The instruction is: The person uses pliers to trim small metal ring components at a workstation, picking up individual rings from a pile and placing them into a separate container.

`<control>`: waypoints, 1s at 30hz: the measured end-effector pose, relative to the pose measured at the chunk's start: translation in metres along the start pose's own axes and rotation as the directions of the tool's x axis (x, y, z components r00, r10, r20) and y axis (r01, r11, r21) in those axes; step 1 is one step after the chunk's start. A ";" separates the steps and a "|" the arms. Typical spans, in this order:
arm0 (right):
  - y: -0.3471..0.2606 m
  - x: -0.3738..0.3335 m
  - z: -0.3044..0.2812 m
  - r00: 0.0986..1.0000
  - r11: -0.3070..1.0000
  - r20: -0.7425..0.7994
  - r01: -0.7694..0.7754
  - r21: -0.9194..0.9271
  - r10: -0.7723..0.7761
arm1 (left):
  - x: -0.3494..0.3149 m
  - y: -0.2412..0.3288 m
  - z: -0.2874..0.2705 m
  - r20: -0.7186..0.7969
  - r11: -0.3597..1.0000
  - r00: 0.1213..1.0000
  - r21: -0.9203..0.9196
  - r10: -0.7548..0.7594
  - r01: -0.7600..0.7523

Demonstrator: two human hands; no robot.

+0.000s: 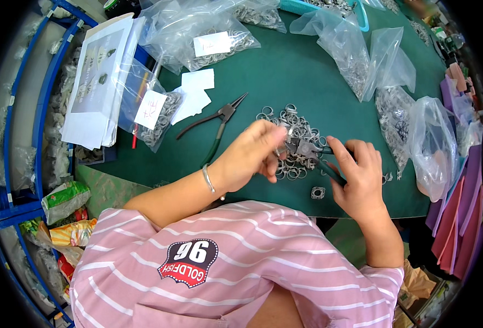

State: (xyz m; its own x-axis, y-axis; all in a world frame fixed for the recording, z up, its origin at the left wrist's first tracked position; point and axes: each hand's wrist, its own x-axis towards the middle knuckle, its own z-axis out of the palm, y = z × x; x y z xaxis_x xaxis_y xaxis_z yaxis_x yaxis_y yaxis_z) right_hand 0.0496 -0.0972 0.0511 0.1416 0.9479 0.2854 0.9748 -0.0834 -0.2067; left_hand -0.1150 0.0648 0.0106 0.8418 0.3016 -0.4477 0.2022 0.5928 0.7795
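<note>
On the green table (285,82), which fills most of the view, several clear plastic bags (208,33) full of small metal parts lie along the far edge and the right side. Near the left side a stack of white papers (96,82) is resting, partly under one bag. At the centre there is a pile of metal rings (293,134). Above this pile the right hand (359,177) is closed around the dark handles of a pair of pliers (312,150). The left hand (249,156) pinches a small metal ring (284,131) at the pliers' tip. A second pair of pliers (217,123) lies free beside the pile, and one square metal piece (318,192) sits near the table's front edge.
</note>
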 end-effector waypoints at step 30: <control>-0.009 -0.013 0.007 0.777 0.295 0.582 -0.629 0.719 0.238 | -0.004 0.009 0.004 -0.086 0.839 0.912 0.436 0.401 -0.327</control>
State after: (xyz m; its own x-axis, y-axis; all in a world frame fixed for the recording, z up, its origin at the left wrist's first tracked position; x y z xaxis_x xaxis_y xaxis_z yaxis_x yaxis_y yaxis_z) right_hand 0.0379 -0.1065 0.0429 0.2417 0.8961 -0.3722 0.0747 -0.3997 -0.9136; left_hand -0.1144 0.0655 0.0215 0.8059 0.5768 -0.1337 0.1121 0.0731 0.9910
